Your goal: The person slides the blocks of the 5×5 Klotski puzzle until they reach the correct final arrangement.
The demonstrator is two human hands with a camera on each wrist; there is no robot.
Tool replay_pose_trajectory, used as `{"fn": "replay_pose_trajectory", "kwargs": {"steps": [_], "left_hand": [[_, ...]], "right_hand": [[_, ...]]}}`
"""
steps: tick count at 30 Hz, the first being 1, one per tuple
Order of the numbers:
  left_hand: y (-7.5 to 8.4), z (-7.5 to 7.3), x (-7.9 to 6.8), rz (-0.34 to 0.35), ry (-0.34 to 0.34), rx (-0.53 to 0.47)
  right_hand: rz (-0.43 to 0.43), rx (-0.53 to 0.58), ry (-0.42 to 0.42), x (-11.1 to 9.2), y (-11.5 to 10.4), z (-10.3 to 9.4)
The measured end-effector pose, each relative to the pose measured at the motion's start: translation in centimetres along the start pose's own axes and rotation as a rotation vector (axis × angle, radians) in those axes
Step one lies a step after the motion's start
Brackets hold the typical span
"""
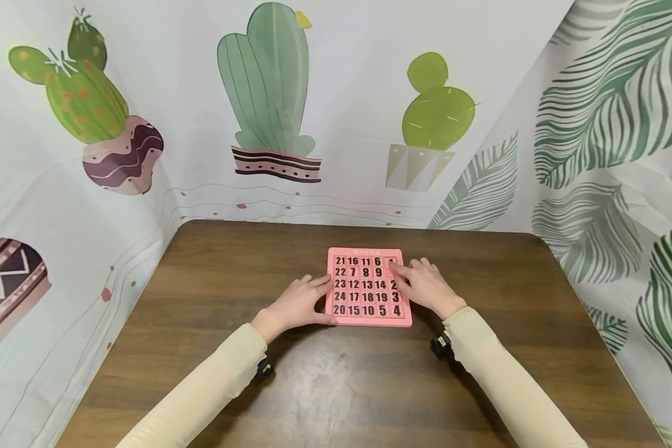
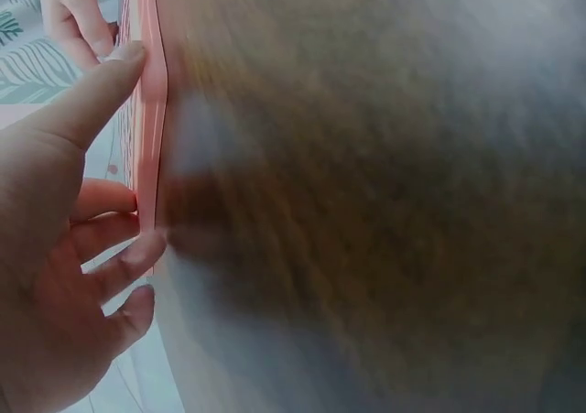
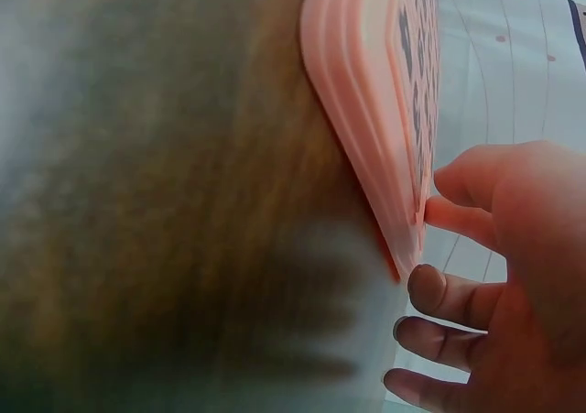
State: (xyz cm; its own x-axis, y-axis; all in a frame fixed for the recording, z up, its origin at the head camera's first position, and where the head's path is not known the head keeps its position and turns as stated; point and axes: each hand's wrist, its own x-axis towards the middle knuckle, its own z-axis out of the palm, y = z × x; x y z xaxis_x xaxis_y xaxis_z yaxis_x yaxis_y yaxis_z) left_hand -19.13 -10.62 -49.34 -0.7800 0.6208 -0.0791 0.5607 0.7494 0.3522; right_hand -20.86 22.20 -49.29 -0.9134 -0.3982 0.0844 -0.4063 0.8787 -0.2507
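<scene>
A pink number sliding puzzle (image 1: 368, 318) lies flat on the brown table, its square tiles printed with black numbers. At its left side my left hand (image 1: 298, 303) grips it, thumb by the lower left corner and fingers along the left edge; the left wrist view shows the thumb (image 2: 117, 79) against the pink rim. Over the right column my right hand (image 1: 425, 287) touches the tiles with index finger and thumb, near the 1 and 2, partly covering them. In the right wrist view, the other fingers (image 3: 444, 340) extend beside the puzzle's edge.
The wooden table (image 1: 336, 386) reaches back to a white wall cloth (image 1: 358, 112) printed with cacti and leaves. Each wrist carries a small black camera, the left one (image 1: 264, 369) and the right one (image 1: 440, 344), below the cream sleeves.
</scene>
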Motion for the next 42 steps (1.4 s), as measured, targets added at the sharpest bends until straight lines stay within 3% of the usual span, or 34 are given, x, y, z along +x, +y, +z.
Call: {"fn": "replay_pose_trajectory", "kwargs": {"steps": [6, 12, 30, 35, 42], "left_hand": [[-0.1, 0.0, -0.2, 0.020, 0.022, 0.036], [-0.2, 0.1, -0.3, 0.025, 0.005, 0.005], [-0.7, 0.3, -0.3, 0.041, -0.002, -0.006], [-0.9, 0.5, -0.3, 0.042, 0.006, -0.006], [-1.0, 0.8, -0.2, 0.042, 0.009, -0.005]], "right_hand": [[0.017, -0.005, -0.021, 0.5, 0.0, -0.1], [0.012, -0.010, -0.018, 0.3, 0.1, 0.0], [-0.116, -0.026, 0.034, -5.1, -1.3, -0.6], [-0.139, -0.026, 0.052, -5.8, -1.4, -0.5], [-0.101, -0.060, 0.015, -5.9, -1.1, 0.0]]}}
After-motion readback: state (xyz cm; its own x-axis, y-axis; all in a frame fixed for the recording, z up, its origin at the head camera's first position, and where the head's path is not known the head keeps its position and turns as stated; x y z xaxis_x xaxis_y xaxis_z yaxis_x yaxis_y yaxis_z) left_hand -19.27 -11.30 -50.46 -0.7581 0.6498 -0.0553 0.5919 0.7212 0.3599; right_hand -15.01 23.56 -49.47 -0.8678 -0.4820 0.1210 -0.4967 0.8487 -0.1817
